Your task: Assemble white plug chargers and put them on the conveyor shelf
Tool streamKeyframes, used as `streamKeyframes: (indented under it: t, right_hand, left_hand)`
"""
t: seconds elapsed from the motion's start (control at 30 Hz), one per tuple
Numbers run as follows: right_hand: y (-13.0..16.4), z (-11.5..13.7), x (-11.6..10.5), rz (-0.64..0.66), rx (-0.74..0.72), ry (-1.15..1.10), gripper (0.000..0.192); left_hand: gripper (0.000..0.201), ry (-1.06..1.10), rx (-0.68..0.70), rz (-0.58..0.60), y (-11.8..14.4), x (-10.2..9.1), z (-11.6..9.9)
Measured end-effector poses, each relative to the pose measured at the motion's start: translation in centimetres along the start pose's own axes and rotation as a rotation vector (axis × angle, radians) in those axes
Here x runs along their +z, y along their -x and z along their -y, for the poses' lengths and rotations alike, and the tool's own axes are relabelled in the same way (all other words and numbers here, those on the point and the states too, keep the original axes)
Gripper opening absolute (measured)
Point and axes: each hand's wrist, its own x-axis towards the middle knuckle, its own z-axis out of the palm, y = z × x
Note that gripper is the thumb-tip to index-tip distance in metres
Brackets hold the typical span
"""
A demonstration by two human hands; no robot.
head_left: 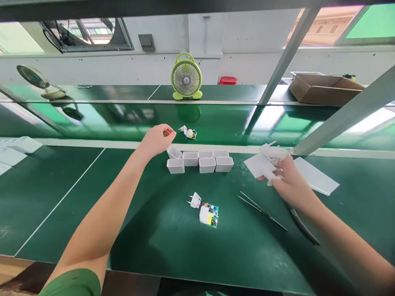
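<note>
My left hand (156, 139) is over the belt's near edge, thumb and forefinger pinched together, with nothing visible between them. Just right of its fingertips, a small circuit board with a white plug (189, 132) lies on the green belt. My right hand (285, 176) grips a bunch of white plastic pieces (265, 162), slightly blurred; thin prongs stick up from it. On the green bench between my arms lies another circuit board (210, 214), wired to a white two-pin plug (195, 200). Tweezers (262, 211) and a dark curved handle (304, 226) lie below my right hand.
Several small white plastic cases (190, 158) stand in two rows by the bench's back rail. A white flat piece (317, 176) lies beyond my right wrist, and white pieces (18, 148) sit far left. Behind the belt are a green fan (186, 78) and a cardboard box (324, 92). Slanted posts (345, 109) rise at right.
</note>
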Motion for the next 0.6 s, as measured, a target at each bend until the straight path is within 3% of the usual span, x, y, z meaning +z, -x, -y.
streamKeyframes:
  t: [0.07,0.17,0.27,0.4,0.6]
  right_hand:
    - [-5.2,-1.0,0.2,-0.085,-0.114,0.294,0.036]
    - [-11.9,-2.2,1.8,-0.176,-0.181,0.333,0.028]
    - [-16.0,-3.4,3.3,-0.207,-0.16,0.322,0.024]
    - [-17.5,-4.8,3.6,-0.207,-0.11,0.289,0.033]
    - [-14.6,-4.7,0.1,-0.209,-0.072,0.218,0.066]
  left_hand:
    - [0.021,-0.058,-0.071,0.053,-4.4,1.1,0.7]
    - [0.03,-0.087,-0.168,0.132,-9.1,3.5,1.1]
    - [0.034,-0.059,-0.236,0.185,-11.6,5.1,1.1]
    - [0.035,-0.025,-0.285,0.221,-12.8,5.6,2.0]
    - [0.034,-0.034,-0.274,0.14,-13.4,5.0,3.7]
